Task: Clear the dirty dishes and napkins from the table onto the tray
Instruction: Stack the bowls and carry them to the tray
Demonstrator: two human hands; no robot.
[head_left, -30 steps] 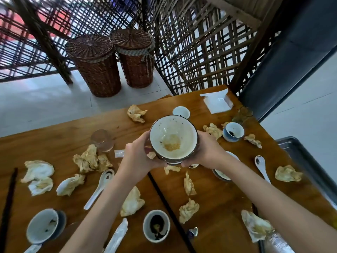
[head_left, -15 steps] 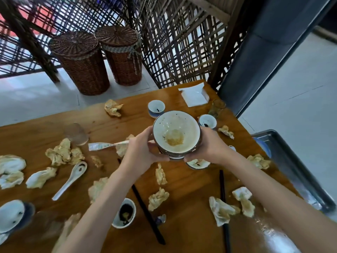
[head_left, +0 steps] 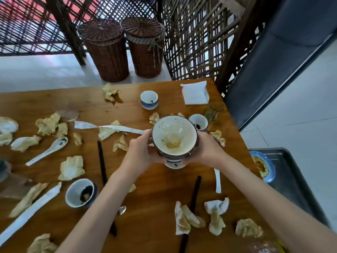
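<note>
Both hands hold a dirty cream-glazed ceramic bowl with a dark rim (head_left: 174, 136) at the centre of the frame, above the brown wooden table (head_left: 149, 196). The left hand (head_left: 140, 152) has its fingers curled round the bowl's left wall; the right hand (head_left: 207, 148) cups the right wall the same way. A smaller blue-and-white dish (head_left: 173, 163) shows just under the bowl; whether it is stacked beneath and carried with it, or stands on the table, cannot be told.

The step in hand looks like carrying this bowl to the dark metal tray (head_left: 295, 179) at the right edge of the frame, where a blue plate smeared with sauce (head_left: 264, 166) already lies. The next move would call for swinging the bowl rightward, keeping it level so the residue inside stays put, and setting it on a bare part of the tray beside the plate.

Much remains on the table: crumpled stained napkins (head_left: 71, 168), white porcelain spoons (head_left: 49, 149), black chopsticks (head_left: 102, 161), small blue-and-white cups (head_left: 149, 99), a clear drinking glass (head_left: 214, 110) and a white folded napkin pack (head_left: 195, 93) at upper right. Beyond the table stand two brown wicker baskets with lids (head_left: 107, 50) on a pale tiled floor, against a dark wooden lattice screen (head_left: 197, 33).
</note>
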